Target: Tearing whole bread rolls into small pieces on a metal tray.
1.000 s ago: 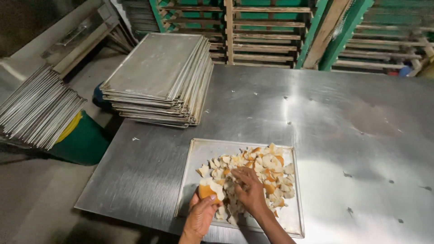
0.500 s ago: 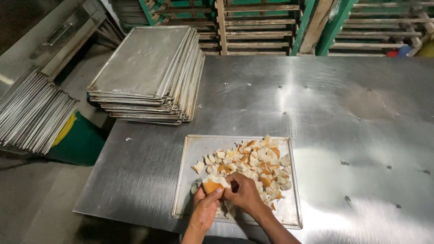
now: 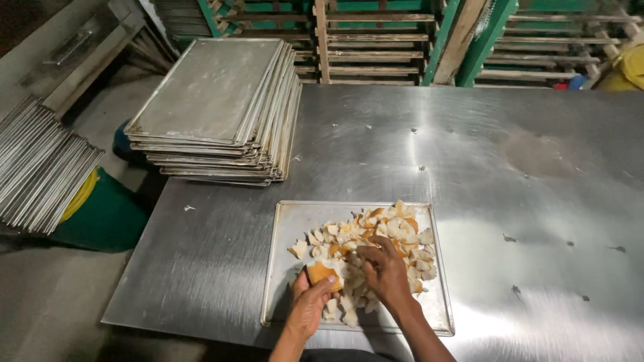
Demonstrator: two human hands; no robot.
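A flat metal tray (image 3: pixel 284 268) lies near the front edge of a steel table (image 3: pixel 469 167). On it is a heap of torn bread pieces (image 3: pixel 396 234), white with orange-brown crust. My left hand (image 3: pixel 308 305) holds an orange-crusted chunk of bread (image 3: pixel 323 273) over the tray's left part. My right hand (image 3: pixel 384 271) is curled over the middle of the heap, its fingers closed on bread pieces right beside the chunk.
A tall stack of metal baking trays (image 3: pixel 215 107) stands at the table's back left corner. More trays (image 3: pixel 40 167) lean over a green bin (image 3: pixel 100 214) on the floor at left. Wooden and green racks (image 3: pixel 402 40) run behind the table.
The camera view has shifted slightly. My hands have stayed over the tray, working the bread; my right hand has drawn closer to the chunk in my left hand.
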